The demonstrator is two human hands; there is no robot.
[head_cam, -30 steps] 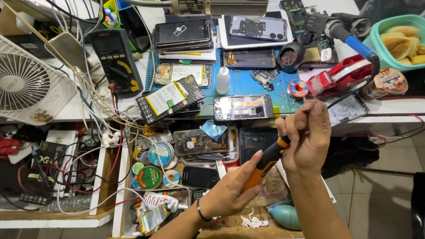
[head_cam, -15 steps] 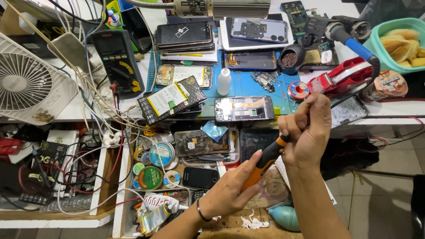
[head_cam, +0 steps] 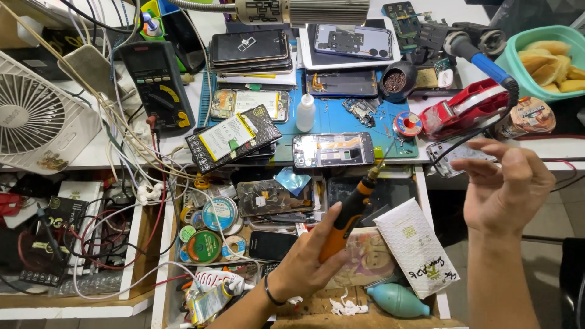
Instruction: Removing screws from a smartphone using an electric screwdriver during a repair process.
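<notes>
The left hand (head_cam: 308,262) grips an orange screwdriver (head_cam: 348,213), tip toward an opened phone (head_cam: 333,149); the right hand (head_cam: 509,186) hovers spread, empty.

1 head cam – looks steeply down, close over workbench (head_cam: 122,159) – no 2nd view.

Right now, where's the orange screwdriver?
Head view, lower centre: orange screwdriver in the left hand, tip toward the opened phone on the blue mat.
</notes>
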